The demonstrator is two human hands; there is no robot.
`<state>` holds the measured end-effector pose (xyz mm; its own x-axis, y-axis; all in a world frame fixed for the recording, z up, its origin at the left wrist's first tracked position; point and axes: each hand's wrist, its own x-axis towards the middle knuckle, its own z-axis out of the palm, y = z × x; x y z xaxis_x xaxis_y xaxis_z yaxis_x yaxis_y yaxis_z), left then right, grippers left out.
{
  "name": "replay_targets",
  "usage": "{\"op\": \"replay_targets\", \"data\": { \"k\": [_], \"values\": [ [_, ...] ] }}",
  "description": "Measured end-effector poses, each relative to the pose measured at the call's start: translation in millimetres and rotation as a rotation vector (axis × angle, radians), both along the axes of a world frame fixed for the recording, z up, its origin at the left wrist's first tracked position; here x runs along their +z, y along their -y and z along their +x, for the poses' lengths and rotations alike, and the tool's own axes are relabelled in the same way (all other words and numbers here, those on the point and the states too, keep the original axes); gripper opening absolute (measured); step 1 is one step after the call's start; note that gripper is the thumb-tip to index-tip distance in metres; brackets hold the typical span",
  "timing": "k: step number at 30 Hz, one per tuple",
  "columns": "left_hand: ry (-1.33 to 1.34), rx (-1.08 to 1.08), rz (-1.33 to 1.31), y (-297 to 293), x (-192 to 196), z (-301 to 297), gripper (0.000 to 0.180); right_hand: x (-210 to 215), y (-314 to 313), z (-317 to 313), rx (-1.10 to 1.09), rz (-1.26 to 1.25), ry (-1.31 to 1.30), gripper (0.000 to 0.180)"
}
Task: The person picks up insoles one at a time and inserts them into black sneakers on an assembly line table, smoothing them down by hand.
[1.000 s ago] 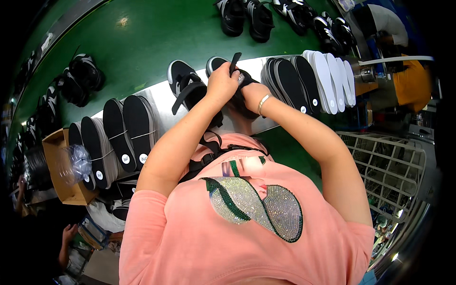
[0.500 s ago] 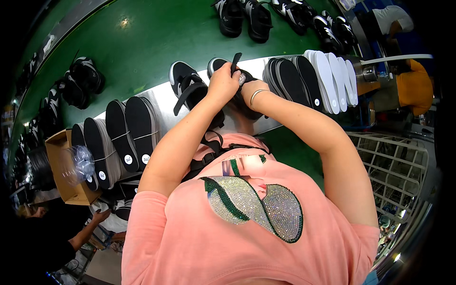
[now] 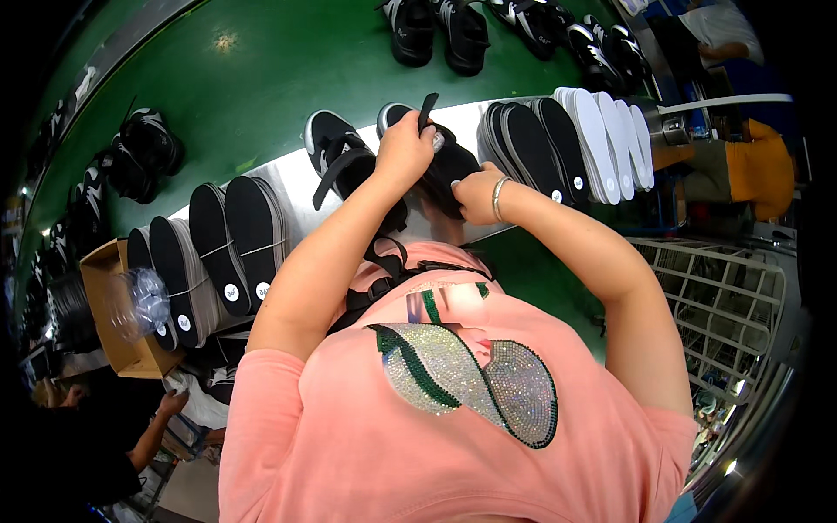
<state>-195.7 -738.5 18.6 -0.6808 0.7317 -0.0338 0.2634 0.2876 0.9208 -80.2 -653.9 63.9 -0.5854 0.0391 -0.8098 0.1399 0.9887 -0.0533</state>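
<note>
Two hands working one black strapped sandal (image 3: 445,166): left hand (image 3: 403,150) pinching its strap upright, right hand (image 3: 475,193) gripping its side; another black sandal (image 3: 336,152) is lying beside it with strap loose, likely waiting.

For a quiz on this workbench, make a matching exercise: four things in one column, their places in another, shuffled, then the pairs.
Things:
1. black shoe
2. white insoles
3. cardboard box
4. wire basket

Places:
A. far left, beside the bundled black insoles
B. lower right, off the bench
C. between the left hand and right hand
D. right end of the row of soles

Pairs: 1-C, 2-D, 3-A, 4-B
</note>
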Motion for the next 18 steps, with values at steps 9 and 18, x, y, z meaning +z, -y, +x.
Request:
{"op": "replay_targets", "data": {
  "k": [9, 18],
  "values": [
    [0.162, -0.092, 0.036, 1, 1, -6, 0.021, -7, -8, 11, -0.368, -0.328, -0.309, 0.048],
    [0.186, -0.182, 0.012, 4, 2, -7, 0.022, -28, -7, 4, -1.356, -0.880, -0.603, 0.025]
  ]
}}
